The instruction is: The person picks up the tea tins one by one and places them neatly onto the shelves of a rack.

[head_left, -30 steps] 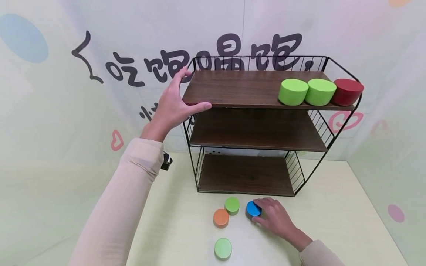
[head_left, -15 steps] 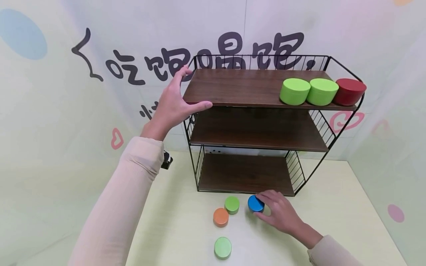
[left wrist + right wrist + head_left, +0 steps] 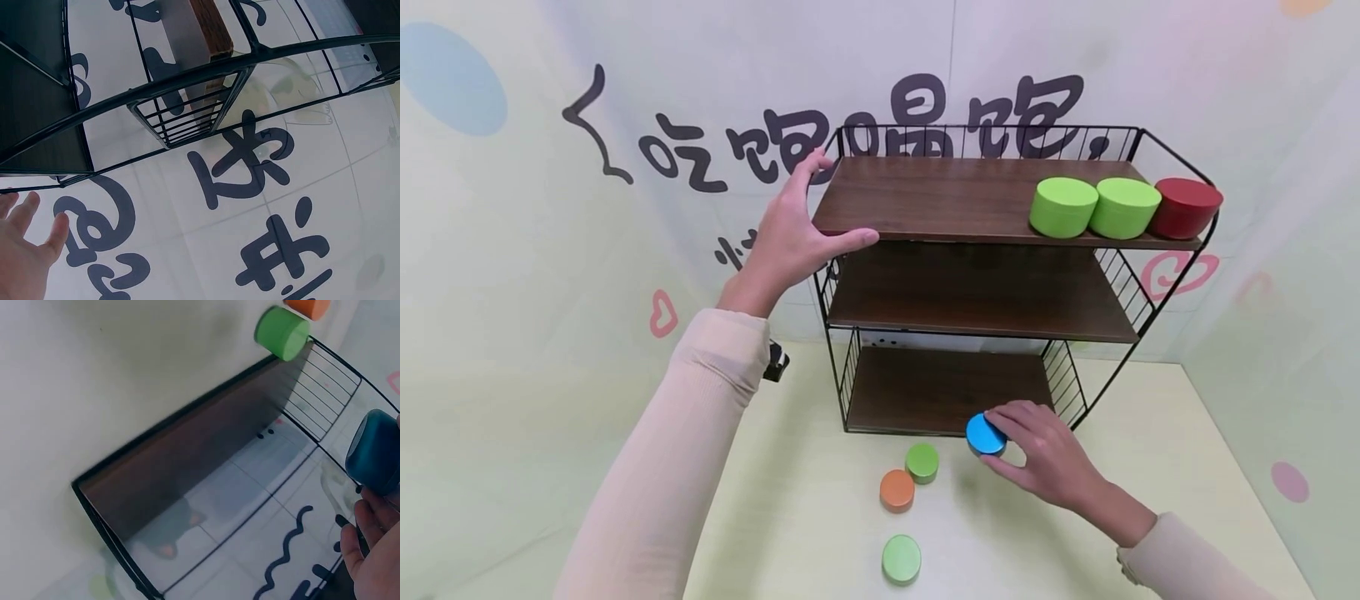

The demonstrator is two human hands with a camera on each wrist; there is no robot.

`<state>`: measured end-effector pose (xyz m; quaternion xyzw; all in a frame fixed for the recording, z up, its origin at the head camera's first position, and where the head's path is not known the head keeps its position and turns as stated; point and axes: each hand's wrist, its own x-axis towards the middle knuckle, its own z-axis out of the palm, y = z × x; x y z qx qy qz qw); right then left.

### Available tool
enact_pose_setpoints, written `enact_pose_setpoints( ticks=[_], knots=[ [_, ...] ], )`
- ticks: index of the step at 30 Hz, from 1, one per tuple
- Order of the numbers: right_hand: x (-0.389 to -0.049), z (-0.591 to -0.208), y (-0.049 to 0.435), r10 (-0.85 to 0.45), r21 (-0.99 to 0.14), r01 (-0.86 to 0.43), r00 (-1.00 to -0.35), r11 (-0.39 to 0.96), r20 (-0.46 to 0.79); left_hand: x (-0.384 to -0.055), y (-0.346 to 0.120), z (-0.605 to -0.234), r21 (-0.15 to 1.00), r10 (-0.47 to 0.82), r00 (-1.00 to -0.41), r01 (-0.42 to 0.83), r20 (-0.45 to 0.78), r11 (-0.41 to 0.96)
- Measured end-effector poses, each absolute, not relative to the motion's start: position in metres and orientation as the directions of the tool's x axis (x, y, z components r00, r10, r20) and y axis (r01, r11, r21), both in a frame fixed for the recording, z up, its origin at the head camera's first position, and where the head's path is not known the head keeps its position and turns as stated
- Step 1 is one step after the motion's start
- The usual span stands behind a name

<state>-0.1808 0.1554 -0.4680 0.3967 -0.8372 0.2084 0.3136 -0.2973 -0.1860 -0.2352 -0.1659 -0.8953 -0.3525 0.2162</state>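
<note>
Container point(image 3: 986, 434), blue, in right grip point(image 3: 1049, 458)

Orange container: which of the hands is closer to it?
Right. The right hand, holding the blue container, is right of the orange container; the left hand is up at the top left of the rack.

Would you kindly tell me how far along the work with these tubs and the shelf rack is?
Done, it seems: two green tubs and a red tub at the right end of the top shelf.
In hand: a blue tub, held by the right hand above the table.
Probably remaining: an orange tub, a darker green tub and a pale green tub, all standing on the table.
</note>
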Motion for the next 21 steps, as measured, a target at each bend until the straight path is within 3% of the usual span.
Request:
enact_pose_setpoints(
  ticks=[21],
  knots=[
    [-0.195,-0.396,0.158,-0.533,-0.032,-0.799,-0.43,0.6,0.728,-0.297,-0.187,-0.236,0.56,0.149,-0.854,0.449,0.499,0.696]
  ],
)
